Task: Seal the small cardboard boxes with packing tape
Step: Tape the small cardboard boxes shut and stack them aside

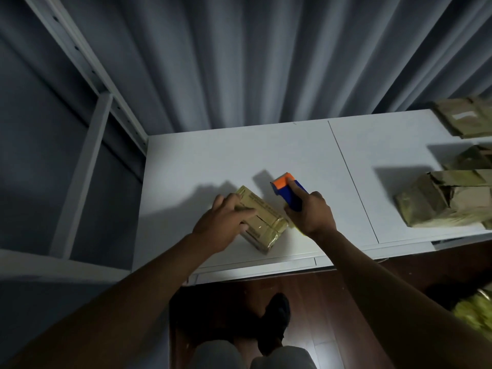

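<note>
Head view: our left hand [226, 222] presses flat-fingered on the small box [262, 222] near the table [199, 155] front edge, our right hand [310, 213] grips the tape dispenser [287, 189] beside it — mid-taping, we judge; next, draw tape across the seam.

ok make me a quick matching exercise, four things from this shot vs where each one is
1. left hand
2. dispenser
3. box pile
4. shoe

a. on the floor under the table
b. at the table's right edge
c. resting on the small box
d. gripped in the right hand

Pairs: 1-c, 2-d, 3-b, 4-a
</note>
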